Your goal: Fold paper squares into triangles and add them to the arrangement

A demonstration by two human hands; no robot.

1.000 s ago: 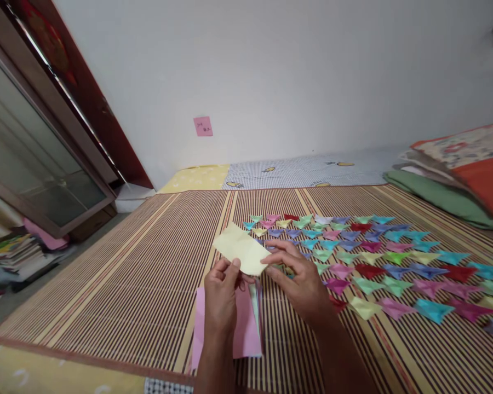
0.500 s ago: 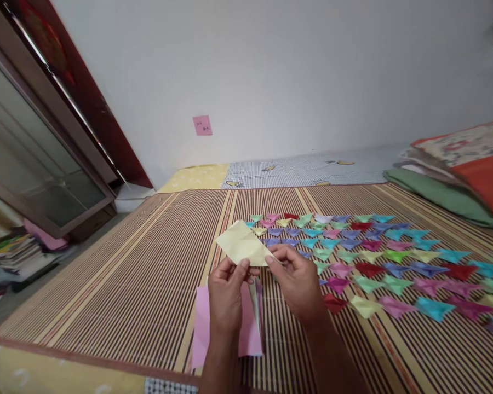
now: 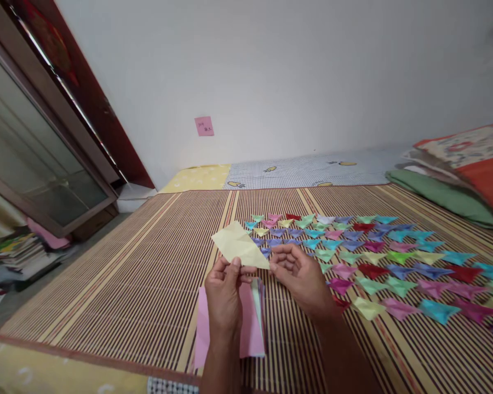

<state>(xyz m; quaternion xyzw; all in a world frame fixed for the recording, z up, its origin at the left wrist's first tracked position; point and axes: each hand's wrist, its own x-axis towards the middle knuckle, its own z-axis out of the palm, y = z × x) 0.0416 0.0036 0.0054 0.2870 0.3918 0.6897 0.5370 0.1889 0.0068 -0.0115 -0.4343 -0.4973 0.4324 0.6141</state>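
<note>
A pale yellow square of paper with faint creases is held up in front of me, turned so that a corner points right. My left hand pinches its lower edge, thumb on top and fingers beneath. At the paper's right corner is my right hand, its fingers curled but apart from the thumb. The thumb tip is beside that corner; whether it touches cannot be made out. Below my left hand lies a stack of paper sheets, pink on top, partly hidden by the wrist.
Many folded paper pieces in several colours lie in rows on the striped mat to the right. Folded bedding is at the far right. A pink note sticks to the wall. Books are at left.
My right hand has loosened from the yellow paper's right corner and its fingers have spread. The paper, in my left hand, has shifted slightly left.
</note>
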